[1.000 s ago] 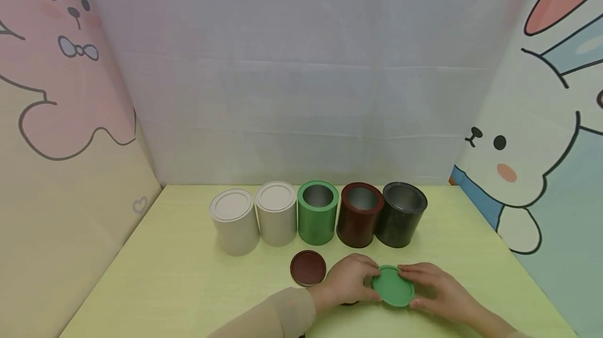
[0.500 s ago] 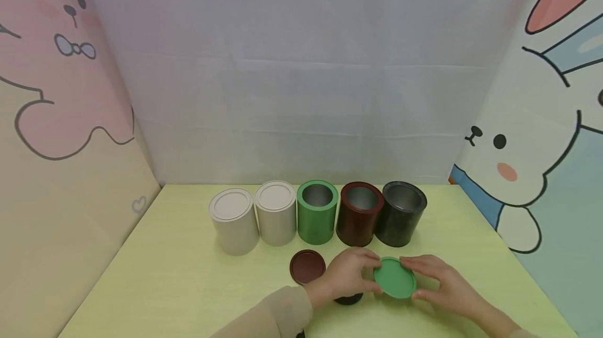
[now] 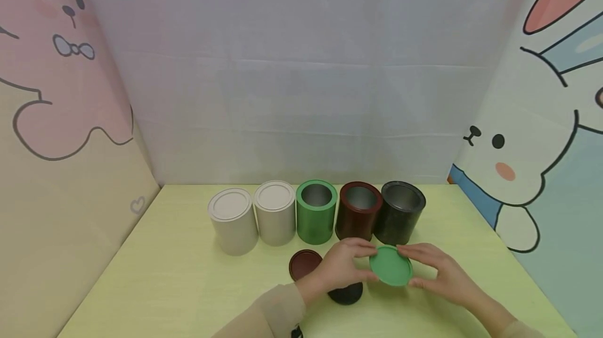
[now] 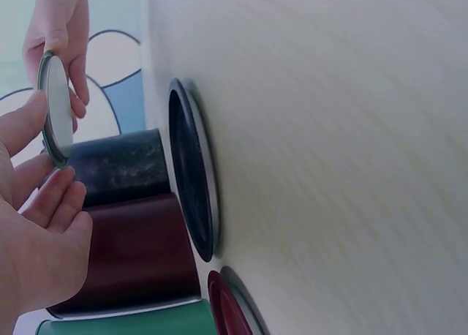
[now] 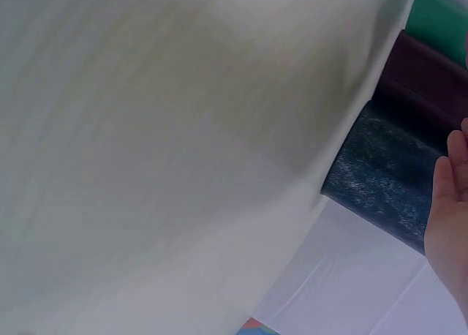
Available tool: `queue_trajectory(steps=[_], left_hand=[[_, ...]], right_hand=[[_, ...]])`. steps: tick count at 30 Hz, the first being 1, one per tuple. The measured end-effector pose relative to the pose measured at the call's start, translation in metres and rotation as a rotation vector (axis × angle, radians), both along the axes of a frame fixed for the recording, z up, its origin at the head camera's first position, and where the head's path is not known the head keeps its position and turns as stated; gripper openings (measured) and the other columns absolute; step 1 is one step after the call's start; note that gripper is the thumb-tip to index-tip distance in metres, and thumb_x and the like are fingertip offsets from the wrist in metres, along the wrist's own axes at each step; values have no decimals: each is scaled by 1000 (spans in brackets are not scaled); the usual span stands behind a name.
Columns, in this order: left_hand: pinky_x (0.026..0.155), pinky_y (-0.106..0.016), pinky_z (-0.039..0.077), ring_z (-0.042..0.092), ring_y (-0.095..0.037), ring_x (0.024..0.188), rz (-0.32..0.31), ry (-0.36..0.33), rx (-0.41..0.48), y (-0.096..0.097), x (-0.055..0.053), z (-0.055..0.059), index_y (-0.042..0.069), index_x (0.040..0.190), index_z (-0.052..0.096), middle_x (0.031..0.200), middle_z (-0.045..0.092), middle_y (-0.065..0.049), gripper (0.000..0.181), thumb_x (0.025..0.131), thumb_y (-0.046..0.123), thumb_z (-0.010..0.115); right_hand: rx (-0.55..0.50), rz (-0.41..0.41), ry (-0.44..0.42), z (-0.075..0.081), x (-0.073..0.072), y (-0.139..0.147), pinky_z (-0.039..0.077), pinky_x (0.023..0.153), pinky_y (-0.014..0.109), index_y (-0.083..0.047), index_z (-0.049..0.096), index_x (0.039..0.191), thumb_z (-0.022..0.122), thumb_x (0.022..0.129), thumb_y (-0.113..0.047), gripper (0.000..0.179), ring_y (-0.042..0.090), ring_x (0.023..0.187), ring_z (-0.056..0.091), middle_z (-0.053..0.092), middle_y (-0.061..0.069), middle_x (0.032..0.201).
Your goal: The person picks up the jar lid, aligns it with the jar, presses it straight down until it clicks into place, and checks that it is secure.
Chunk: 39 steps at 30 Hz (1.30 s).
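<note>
Between both hands, a round green lid (image 3: pixel 391 266) is held by its rim above the table. My left hand (image 3: pixel 340 267) grips its left edge with thumb and fingers; my right hand (image 3: pixel 438 271) does the same on the right. In the left wrist view the lid (image 4: pixel 58 108) is raised off the table and nearly edge-on. Beneath my left forearm lie a black lid (image 3: pixel 346 294) and a dark red lid (image 3: pixel 304 263), both partly covered. Behind the hands stand an open green can (image 3: pixel 315 223), an open dark red can (image 3: pixel 358 220) and an open black can (image 3: pixel 398 223).
Two white cans (image 3: pixel 235 233) with white tops stand at the left end of the row. A small dark object (image 3: pixel 297 332) shows by my left sleeve. The pale yellow table (image 3: pixel 155 285) ends at a grey-white back cloth (image 3: pixel 301 92), with cartoon-printed panels on both sides.
Both hands have lifted the green lid and moved it away from me, towards the cans. More of the black lid shows from under my left arm. The cans have stayed put.
</note>
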<state>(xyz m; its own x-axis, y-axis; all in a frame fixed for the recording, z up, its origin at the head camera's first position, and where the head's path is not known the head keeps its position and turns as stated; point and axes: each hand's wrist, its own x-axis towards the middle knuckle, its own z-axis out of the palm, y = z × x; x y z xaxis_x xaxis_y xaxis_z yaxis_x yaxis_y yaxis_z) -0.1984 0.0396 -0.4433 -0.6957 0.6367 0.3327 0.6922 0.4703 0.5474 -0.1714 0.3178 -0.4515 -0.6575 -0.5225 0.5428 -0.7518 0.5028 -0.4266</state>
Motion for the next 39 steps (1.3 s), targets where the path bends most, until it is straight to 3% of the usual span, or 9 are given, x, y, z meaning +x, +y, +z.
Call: queue_trajectory(steps=[7,17,22,28,30,34,39], left_hand=[[100,-21,43,54,-12,124,31,-31,79,-10,-4,6,8,126,70,130,63,2,51,80,25,85],[103,-31,45,53,-17,127,58,-135,301,-30,-10,17,8,129,67,135,61,2,52,81,20,84],[104,-33,45,50,-18,130,70,-163,345,-41,-11,26,9,130,67,136,60,4,51,83,20,83],[105,-37,44,47,-20,133,82,-188,342,-55,-11,40,9,132,66,138,58,3,51,84,18,82],[106,-39,43,46,-20,134,89,-201,345,-59,-11,46,9,131,66,138,59,4,51,83,17,82],[107,-42,42,48,-22,133,89,-173,364,-68,-14,53,8,129,67,136,60,0,50,82,15,83],[106,-41,43,50,-26,131,71,-114,382,-80,-18,58,3,129,67,135,60,-5,51,81,13,83]], right_hand=[[-35,-25,21,6,-10,-11,33,99,11,-7,66,130,92,62,-10,73,6,120,51,64,6,129],[-70,18,26,26,-26,-33,36,99,13,-5,63,133,90,64,-5,74,9,122,50,62,8,131],[-90,39,-3,36,-31,-44,36,100,16,-6,63,133,88,68,-5,70,9,124,49,62,7,132],[-133,91,68,37,-42,-58,34,103,17,-2,63,132,89,65,-9,71,18,120,53,63,14,128],[-149,100,79,46,-40,-65,34,103,16,0,64,130,89,63,-4,71,21,119,54,63,18,126],[-152,101,34,52,-43,-73,35,104,19,-1,63,131,88,65,-4,71,21,121,53,62,16,129],[-136,110,64,54,-53,-82,36,104,23,-4,63,133,90,66,-11,73,24,120,53,61,13,131]])
